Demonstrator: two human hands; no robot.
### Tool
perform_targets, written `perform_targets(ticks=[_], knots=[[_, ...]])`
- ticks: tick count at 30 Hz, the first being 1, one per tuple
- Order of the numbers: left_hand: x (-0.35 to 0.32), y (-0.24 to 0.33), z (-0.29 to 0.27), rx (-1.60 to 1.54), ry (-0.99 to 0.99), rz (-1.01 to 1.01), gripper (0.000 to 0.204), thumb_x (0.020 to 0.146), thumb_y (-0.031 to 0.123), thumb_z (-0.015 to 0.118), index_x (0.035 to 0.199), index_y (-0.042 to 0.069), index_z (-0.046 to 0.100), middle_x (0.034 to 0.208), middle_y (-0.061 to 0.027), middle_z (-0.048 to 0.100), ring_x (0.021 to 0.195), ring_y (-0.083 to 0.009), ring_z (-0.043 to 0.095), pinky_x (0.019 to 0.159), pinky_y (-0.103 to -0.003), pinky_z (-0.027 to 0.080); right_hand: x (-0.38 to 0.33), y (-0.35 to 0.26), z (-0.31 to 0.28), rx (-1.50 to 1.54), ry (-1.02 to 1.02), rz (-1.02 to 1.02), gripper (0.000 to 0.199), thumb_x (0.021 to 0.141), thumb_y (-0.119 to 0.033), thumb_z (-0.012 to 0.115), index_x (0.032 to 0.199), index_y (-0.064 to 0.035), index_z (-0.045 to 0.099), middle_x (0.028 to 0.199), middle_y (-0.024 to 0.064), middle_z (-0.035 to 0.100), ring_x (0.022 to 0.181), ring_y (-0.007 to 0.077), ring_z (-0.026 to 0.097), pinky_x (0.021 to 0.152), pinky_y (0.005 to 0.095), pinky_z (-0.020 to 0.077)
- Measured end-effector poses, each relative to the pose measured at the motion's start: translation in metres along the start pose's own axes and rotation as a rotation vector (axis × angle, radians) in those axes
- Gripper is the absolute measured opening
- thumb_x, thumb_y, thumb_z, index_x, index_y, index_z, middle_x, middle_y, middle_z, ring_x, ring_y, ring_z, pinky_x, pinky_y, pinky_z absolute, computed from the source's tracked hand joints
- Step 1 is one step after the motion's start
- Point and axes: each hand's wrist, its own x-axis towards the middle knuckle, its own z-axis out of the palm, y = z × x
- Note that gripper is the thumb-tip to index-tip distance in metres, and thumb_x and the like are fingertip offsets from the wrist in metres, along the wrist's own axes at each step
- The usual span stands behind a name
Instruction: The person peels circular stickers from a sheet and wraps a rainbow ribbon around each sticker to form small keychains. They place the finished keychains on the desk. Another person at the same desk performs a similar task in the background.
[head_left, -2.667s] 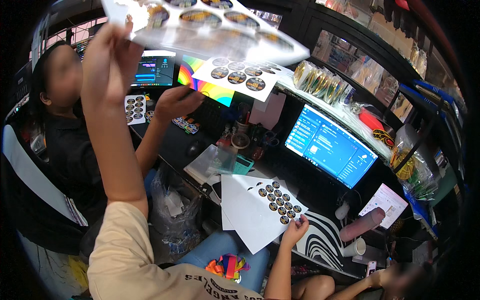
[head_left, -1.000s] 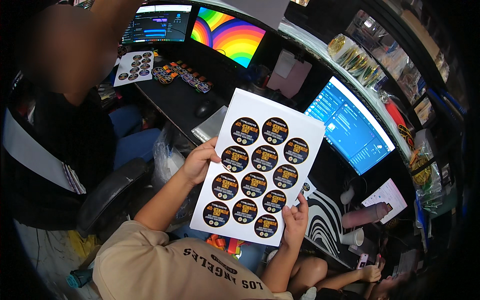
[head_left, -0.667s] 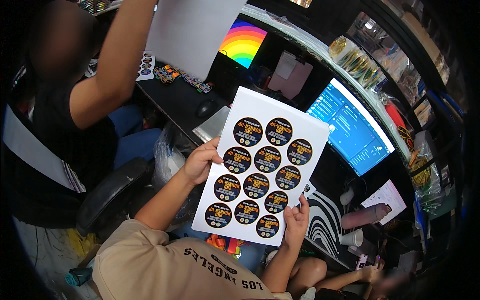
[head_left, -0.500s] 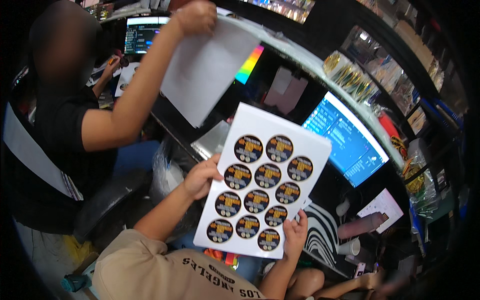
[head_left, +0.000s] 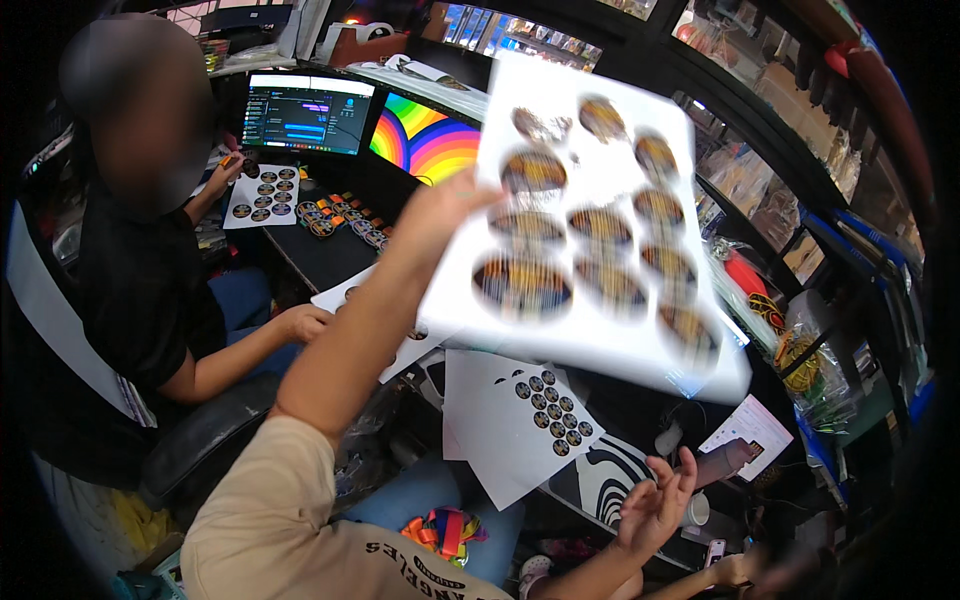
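My left hand (head_left: 445,205) grips the left edge of a white sheet of round stickers (head_left: 600,345), raised above the desk and smeared by motion. The stickers are dark discs with orange and yellow print. My right hand (head_left: 655,500) is empty, fingers apart, below the sheet and close to a pinkish cylinder (head_left: 725,460). More printed sheets (head_left: 500,430) lie on the desk edge below the raised one. Bright coloured ribbons (head_left: 445,535) rest on my lap.
At the left, a co-worker in black holds a printed sheet (head_left: 340,290); another sticker sheet (head_left: 262,195) lies near their other hand. Ribboned medals (head_left: 340,218) sit below two screens (head_left: 305,115). A white cup (head_left: 697,510) and black-and-white striped pad (head_left: 610,480) are at right.
My left hand has swung the sticker sheet up and away; my right hand has let go of it. The co-worker's raised arm has come down with a sheet. Sheets on the desk have come into view.
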Motion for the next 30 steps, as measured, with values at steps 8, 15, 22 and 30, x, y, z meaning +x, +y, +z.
perform_targets(ticks=[8,15,22,30], knots=[[0.177,0.029,0.001,-0.178,0.365,0.316,0.030,0.091,-0.004,0.038,0.120,-0.008,0.040,0.109,-0.0225,0.058,0.091,-0.0332,0.066,0.069,-0.040,0.064,-0.024,-0.007,-0.035,0.004,0.114,0.002,0.035,0.102,-0.019,0.040,0.132,-0.0024,0.035,0.103,0.0216,0.063,0.045,0.0145,0.056,0.031,0.0208,0.0427],[0.263,-0.038,-0.024,-0.105,0.533,0.159,0.019,0.090,0.002,0.047,0.108,-0.004,0.047,0.092,-0.0195,0.060,0.068,-0.0301,0.066,0.048,-0.040,0.060,-0.030,-0.004,-0.040,-0.041,0.145,0.043,0.033,0.102,-0.019,0.041,0.131,-0.0029,0.037,0.103,0.0209,0.063,0.045,0.0144,0.055,0.032,0.0200,0.0416],[0.230,0.002,-0.041,0.043,0.432,-0.156,0.028,0.088,0.024,0.065,0.084,0.005,0.045,0.068,-0.0040,0.039,0.051,-0.0120,0.041,0.041,-0.029,0.041,-0.039,0.009,-0.052,-0.120,0.174,0.099,0.037,0.101,-0.021,0.046,0.131,-0.0023,0.038,0.100,0.0176,0.063,0.046,0.0124,0.053,0.033,0.0196,0.0391],[-0.036,0.033,-0.002,0.396,-0.527,0.593,0.023,0.093,0.016,0.054,0.112,0.004,0.054,0.091,-0.0073,0.057,0.070,-0.0158,0.055,0.066,-0.029,0.045,-0.051,0.059,-0.023,-0.019,0.004,0.460,0.029,0.097,-0.013,0.051,0.119,0.0030,0.043,0.094,0.0246,0.063,0.048,0.0186,0.057,0.039,0.0258,0.0471]])
